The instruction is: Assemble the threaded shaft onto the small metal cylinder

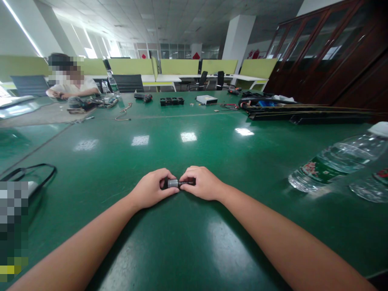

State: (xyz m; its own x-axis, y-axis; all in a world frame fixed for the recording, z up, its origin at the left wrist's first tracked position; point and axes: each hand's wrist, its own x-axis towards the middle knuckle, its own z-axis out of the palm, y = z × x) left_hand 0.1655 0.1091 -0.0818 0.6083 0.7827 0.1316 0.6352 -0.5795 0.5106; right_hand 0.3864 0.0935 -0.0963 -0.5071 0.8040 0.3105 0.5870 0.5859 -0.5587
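A small grey cylinder [172, 183] is pinched between the thumb and fingers of a person's left hand [156, 188], just above or on a glossy green tabletop [188, 238], while a thin dark shaft [183, 184] in line with it is gripped by the nearly closed thumb and fingers of the right hand [203, 184]; whether the two pieces are joined cannot be told. At the left edge, a black strap [48, 166] is seen looped on the table. To the right, a clear water bottle [327, 163] with a green label is seen beside a second, partly cut off. Farther back, a power drill [143, 97], a black slotted block [171, 101], a pale box [206, 100] and long black rails [303, 111] are spread out. A co-worker [71, 83] is seated at far left, with yellow-green partitions [179, 66] seen beyond.
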